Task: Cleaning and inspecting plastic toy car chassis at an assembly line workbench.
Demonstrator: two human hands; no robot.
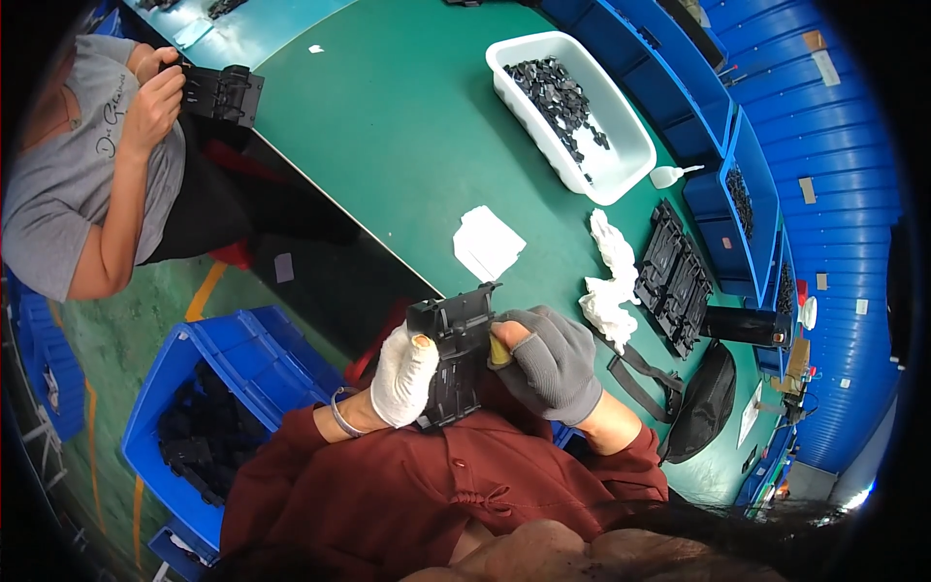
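Observation:
Close to my chest is a black moulded plastic part (454,364) with ribs and clips, held tilted. My left hand (402,378), in a white glove with the thumb tip bare, grips its left side. On the other side, my right hand (551,364) wears a grey glove with a bare thumb tip. Its fingers are curled against the part's right edge. A small yellow patch shows at those fingertips; whether it is a finger cover or a held object I cannot make out. The fingers behind the part are hidden.
On the green table (388,126) are a white tub (621,160) of small black pieces, white paper (488,242), crumpled white cloth (611,276), black plastic panels (674,276) and a black pouch (703,407). Blue bins (747,209) line the right. At left, a co-worker's hand (150,112) holds a similar part.

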